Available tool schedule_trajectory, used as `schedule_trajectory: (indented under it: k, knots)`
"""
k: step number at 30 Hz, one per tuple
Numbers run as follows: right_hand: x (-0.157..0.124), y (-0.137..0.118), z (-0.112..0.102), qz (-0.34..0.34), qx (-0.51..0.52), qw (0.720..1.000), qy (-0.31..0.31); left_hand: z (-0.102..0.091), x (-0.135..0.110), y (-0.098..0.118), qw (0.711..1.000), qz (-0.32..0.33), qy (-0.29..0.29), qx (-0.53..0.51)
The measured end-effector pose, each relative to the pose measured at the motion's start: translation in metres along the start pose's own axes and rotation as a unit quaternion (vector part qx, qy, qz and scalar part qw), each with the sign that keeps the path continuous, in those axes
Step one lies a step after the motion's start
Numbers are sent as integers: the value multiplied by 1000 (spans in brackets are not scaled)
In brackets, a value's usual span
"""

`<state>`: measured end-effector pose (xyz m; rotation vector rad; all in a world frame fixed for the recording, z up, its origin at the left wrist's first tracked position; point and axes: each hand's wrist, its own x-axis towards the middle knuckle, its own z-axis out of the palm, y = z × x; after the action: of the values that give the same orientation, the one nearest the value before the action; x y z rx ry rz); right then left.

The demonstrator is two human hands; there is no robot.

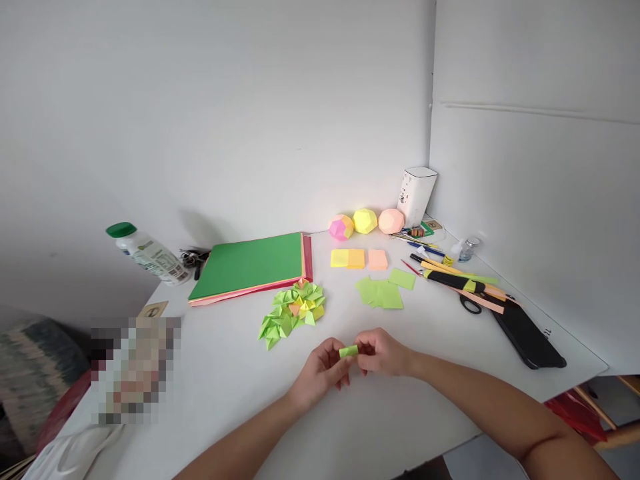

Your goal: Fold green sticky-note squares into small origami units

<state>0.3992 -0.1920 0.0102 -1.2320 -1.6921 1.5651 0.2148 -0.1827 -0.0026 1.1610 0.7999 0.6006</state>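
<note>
Both my hands meet over the white table and pinch a small folded green paper piece between them. My left hand grips its left end with closed fingers. My right hand grips its right end, fingers curled. Just beyond my hands lies a pile of folded green, yellow and orange paper units. To the right of that pile lie several loose green paper squares.
A stack of coloured paper sheets, green on top, lies at the back. Sticky-note pads and three paper balls sit behind. A bottle lies at the left. Scissors, pens and a black phone lie along the right edge.
</note>
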Motion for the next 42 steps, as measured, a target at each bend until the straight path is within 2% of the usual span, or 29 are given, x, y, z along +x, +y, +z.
schedule_trajectory:
  k: [10, 17, 22, 28, 30, 34, 37, 40, 42]
  knots:
    - [0, 1, -1, -12, -21, 1000, -7, -1, 2, -4, 1000, 2, 21, 10]
    - [1, 3, 2, -75, -79, 991, 81, -2, 2, 0, 999, 0, -6, -37]
    - [1, 4, 3, -161, -121, 970, 139, -5, 3, 2, 998, 11, 15, -63]
    - [3, 9, -1, -304, -190, 927, 112, -7, 5, 2, 995, 19, 18, -91]
    - [4, 10, -2, -330, -216, 913, 99, -7, 5, 2, 996, 15, 20, -82]
    - [5, 10, -4, -340, -242, 905, 82, -4, 4, 2, 998, 10, 18, -59]
    - [6, 11, -5, -341, -222, 910, 77, -3, 5, 1, 999, 15, 18, -45]
    - [7, 11, -3, -311, -169, 931, 87, -3, 5, -2, 999, 24, 14, -28]
    - [7, 10, -1, -259, -110, 955, 89, -2, 5, -3, 999, 33, 7, -15]
